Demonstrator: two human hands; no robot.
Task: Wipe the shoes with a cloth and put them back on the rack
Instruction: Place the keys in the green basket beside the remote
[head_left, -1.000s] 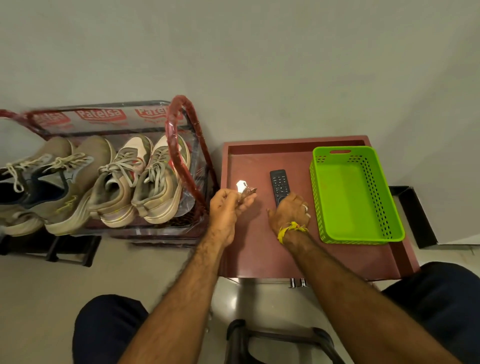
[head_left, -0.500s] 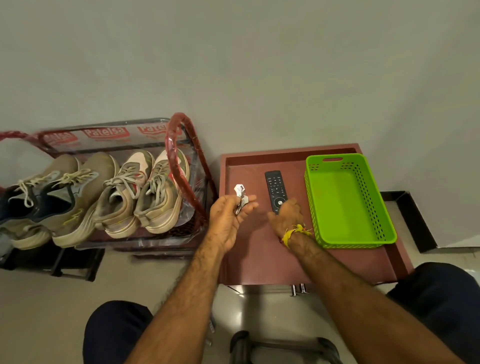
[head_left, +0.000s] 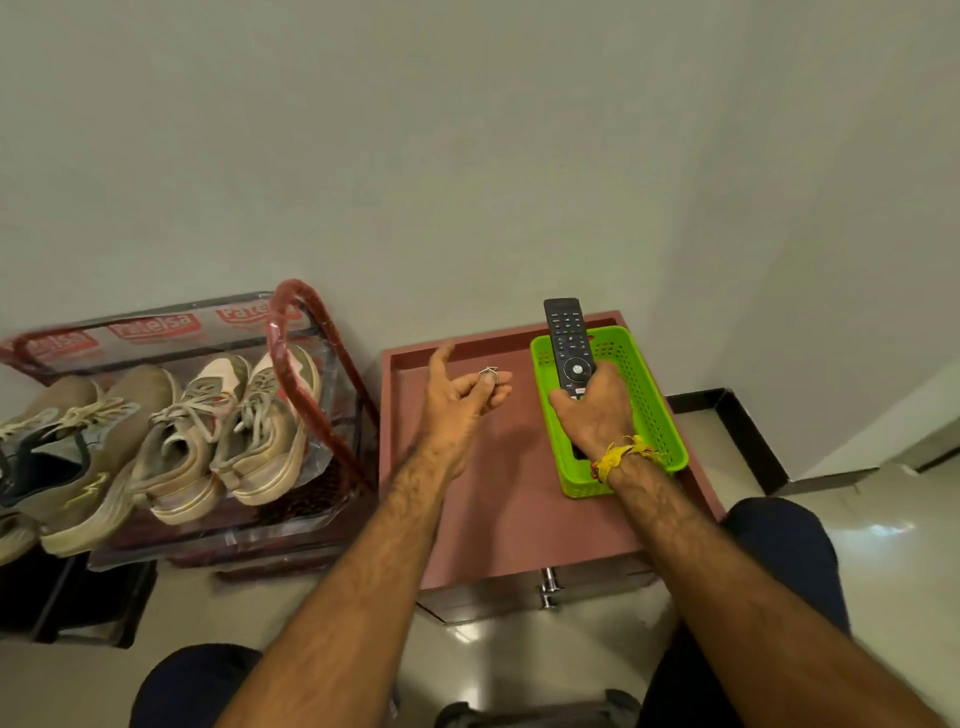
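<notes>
Right hand (head_left: 597, 410): fingers grasping black rectangular remote control (head_left: 567, 343) over green perforated plastic basket (head_left: 654, 410), at 3 o'clock on reddish-brown tabletop (head_left: 498, 499). Left hand (head_left: 457, 400): fingers pinching small silver metal keys (head_left: 488, 372). Worn beige lace-up shoes (head_left: 228, 421) on red-framed rack (head_left: 306, 332), 9 o'clock.

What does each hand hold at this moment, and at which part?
The right hand grips the black remote round its lower end, above the green basket. The left hand pinches a small metal key at its fingertips; which part cannot be told.

1. The right hand (head_left: 597, 415) grips a black remote (head_left: 569, 345) over the green basket (head_left: 657, 415).
2. The left hand (head_left: 460, 402) pinches small keys (head_left: 488, 372) above the red-brown table (head_left: 498, 509).
3. Worn shoes (head_left: 218, 431) sit on the rack (head_left: 311, 332) at left.
</notes>
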